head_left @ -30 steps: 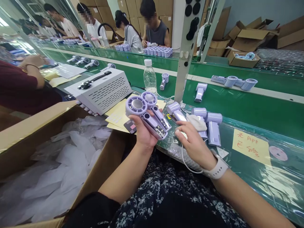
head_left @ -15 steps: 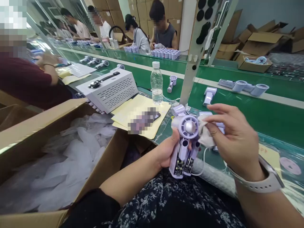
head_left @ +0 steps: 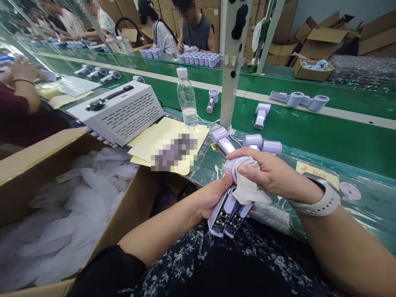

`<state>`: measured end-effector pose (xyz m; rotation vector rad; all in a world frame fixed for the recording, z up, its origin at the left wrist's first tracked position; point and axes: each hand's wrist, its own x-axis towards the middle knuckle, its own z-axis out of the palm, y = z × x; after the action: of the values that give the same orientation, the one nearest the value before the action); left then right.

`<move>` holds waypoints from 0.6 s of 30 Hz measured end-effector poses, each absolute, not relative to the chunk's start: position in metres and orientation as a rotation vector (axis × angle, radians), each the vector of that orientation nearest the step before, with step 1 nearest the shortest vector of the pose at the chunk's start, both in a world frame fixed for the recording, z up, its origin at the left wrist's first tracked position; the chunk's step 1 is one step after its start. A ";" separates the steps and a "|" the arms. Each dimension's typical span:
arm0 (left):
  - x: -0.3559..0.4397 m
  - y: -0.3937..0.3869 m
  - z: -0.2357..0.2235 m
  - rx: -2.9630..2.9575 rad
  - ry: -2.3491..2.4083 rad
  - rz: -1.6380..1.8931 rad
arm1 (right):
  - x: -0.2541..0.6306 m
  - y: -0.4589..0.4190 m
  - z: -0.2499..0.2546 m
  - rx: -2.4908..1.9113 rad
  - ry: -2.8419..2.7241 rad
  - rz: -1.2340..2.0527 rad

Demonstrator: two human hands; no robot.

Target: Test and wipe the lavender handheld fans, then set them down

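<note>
Over my lap, my left hand (head_left: 213, 196) is wrapped round two lilac handheld fans (head_left: 221, 218) held side by side, their handles pointing down with bare circuit boards showing. My right hand (head_left: 266, 171) grips a white cloth (head_left: 247, 181) and presses it over the fan heads, which it largely covers. Just beyond my hands, another lilac fan (head_left: 223, 140) lies at the bench edge. Beside it are two more lilac fan heads (head_left: 271, 147), partly hidden by my right hand.
An open carton (head_left: 123, 214) of clear plastic bags stands at left. Behind it are a grey metal box (head_left: 123, 111), yellow papers (head_left: 142, 142) and a water bottle (head_left: 187, 103). A metal post (head_left: 229, 74) rises before the green conveyor (head_left: 349, 136), where several fans lie. Co-workers sit opposite and at left.
My right hand has brought the cloth from beside the fans onto their heads. The fans have tilted and lowered slightly in my left hand. The view has shifted right.
</note>
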<state>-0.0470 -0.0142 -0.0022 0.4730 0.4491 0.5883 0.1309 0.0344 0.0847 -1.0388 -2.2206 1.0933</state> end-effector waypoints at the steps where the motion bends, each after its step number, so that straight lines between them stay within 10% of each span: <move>1: -0.048 -0.015 -0.004 0.468 0.448 0.588 | 0.126 0.033 0.082 -1.051 -2.194 1.043; 13: -0.080 -0.009 0.017 0.637 0.264 0.863 | 0.144 0.068 0.044 -1.475 -1.855 0.089; 18: -0.090 -0.015 0.039 0.973 0.499 1.018 | 0.127 0.010 0.030 -0.967 -1.708 1.235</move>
<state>-0.0900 -0.0152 0.0386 0.9728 0.4989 1.0185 0.1266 0.0100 0.0301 -0.9666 -1.7083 1.2346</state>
